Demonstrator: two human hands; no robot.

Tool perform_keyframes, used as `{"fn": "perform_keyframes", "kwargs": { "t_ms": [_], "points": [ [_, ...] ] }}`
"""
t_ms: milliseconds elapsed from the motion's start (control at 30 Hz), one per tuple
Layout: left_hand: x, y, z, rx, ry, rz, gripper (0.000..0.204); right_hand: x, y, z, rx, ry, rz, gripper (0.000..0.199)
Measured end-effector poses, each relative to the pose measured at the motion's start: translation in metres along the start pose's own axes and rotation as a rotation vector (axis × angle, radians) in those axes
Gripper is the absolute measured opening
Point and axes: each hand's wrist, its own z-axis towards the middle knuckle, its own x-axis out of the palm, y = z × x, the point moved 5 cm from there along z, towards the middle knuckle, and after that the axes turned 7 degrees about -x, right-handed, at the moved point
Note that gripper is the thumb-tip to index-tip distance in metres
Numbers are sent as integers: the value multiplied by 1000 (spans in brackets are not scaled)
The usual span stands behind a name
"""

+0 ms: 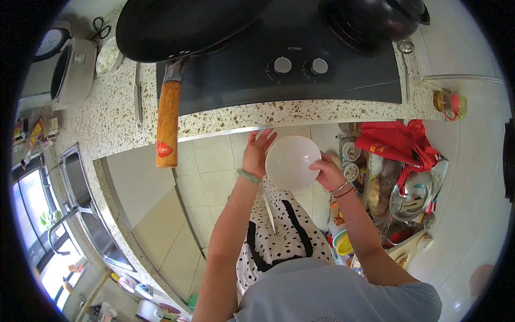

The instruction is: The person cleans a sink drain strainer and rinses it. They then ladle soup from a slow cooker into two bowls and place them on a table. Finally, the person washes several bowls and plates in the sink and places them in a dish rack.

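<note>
Bowl [292, 163], round, mouth upwd, R hand [330, 173] closed on rim, L hand [256, 154] wide.

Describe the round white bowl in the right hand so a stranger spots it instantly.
Find the flat black stovetop, then look below its front edge in the picture. There the person's bare right hand grips a plain, round white bowl, thumb over the rim. Unlike the white bowl of pale food on the speckled counter, this one is held up and looks empty.
</note>
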Motion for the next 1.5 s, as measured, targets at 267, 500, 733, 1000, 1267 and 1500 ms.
{"fn": "perform_keyframes", "kwargs": {
  "t_ms": [267, 500, 733, 1000, 1267, 1500],
  "points": [
    [-7, -16, -5, -80, 269, 38, 42, 38, -14, 8, -31, -30, -55, 48],
    [-51, -40, -136, -33, 375, 151, 54, 117, -26, -8, 4, 78, -249, 45],
    [-158, -67, -286, 313, 309, 95, 53, 266, -94, -44, 75, 391, -545, 49],
    [-294, -47, -482, 808, 38, -229, 50, 430, -252, -125, 157, 787, -635, 52],
    [-393, -11, -652, 1157, -211, -552, 53, 563, -404, -209, 285, 1119, -794, 58],
    [-468, -2, -745, 1325, -329, -882, 52, 659, -519, -268, 418, 1369, -973, 48]
  ]
}}
